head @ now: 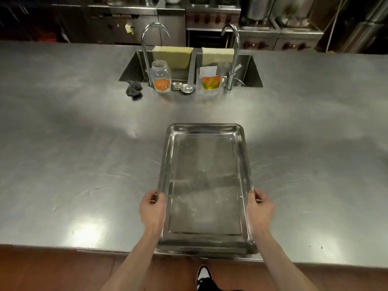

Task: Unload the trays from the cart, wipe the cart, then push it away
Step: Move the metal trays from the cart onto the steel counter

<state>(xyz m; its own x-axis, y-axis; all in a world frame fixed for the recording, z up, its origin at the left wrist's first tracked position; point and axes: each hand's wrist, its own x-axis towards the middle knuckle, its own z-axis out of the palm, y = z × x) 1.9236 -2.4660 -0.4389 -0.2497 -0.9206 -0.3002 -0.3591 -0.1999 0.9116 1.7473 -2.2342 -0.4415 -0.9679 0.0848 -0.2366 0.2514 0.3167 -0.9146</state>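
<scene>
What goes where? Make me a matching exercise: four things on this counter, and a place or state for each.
Things:
1. tray
2. jar
3. scrubber
4. sponges

Places or states:
A. draped over the sink's far edge
B. held by left hand and right hand
C. left of the taps, dark and crumpled
D. upright, lid off, orange label

Pairs: 1-B, 2-D, 3-C, 4-A

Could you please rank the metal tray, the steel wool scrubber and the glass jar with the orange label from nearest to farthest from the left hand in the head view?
1. Metal tray: gripped by the left hand on its side rim.
2. Steel wool scrubber: far left, on the counter before the sink.
3. Glass jar: at the sink edge, slightly farther back.
</scene>
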